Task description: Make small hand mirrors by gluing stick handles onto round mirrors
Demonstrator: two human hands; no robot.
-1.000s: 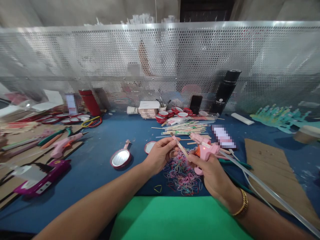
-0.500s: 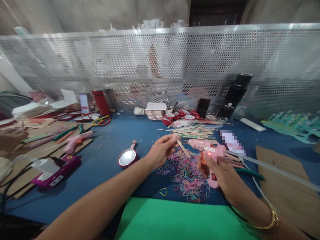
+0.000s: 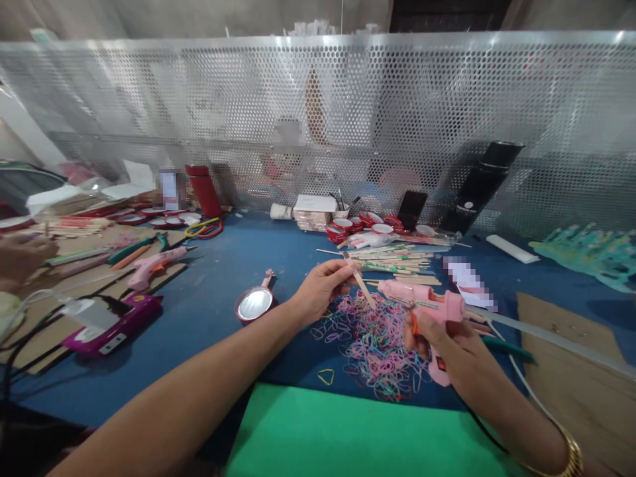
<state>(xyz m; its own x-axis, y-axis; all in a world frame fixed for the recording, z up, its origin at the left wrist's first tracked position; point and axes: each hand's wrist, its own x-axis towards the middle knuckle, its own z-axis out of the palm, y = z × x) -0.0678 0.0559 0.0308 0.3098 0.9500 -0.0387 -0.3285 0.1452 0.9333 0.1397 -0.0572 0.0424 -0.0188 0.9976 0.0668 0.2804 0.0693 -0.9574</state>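
Between the fingertips of my left hand (image 3: 322,286) is a flat wooden stick (image 3: 363,283), tilted with its lower end toward the right. My right hand (image 3: 447,348) grips a pink glue gun (image 3: 422,302) by its handle, a finger at the orange trigger. The gun's nozzle points left, close to the stick; whether they touch I cannot tell. Beneath both hands lies a loose heap of colourful rubber bands (image 3: 382,351). A small round mirror with a short handle (image 3: 255,303) rests on the blue table left of my left hand.
A green sheet (image 3: 348,434) lies at the front edge. Thin sticks (image 3: 397,257) and red round pieces (image 3: 342,228) sit behind the heap. At left are a purple power strip (image 3: 116,324), another pink glue gun (image 3: 152,266) and a co-worker's hand (image 3: 24,255). Cardboard (image 3: 571,344) lies at right.
The glue gun in my right hand has shifted slightly right and tips a little more. My left hand still pinches the stick. The whole view has moved slightly.
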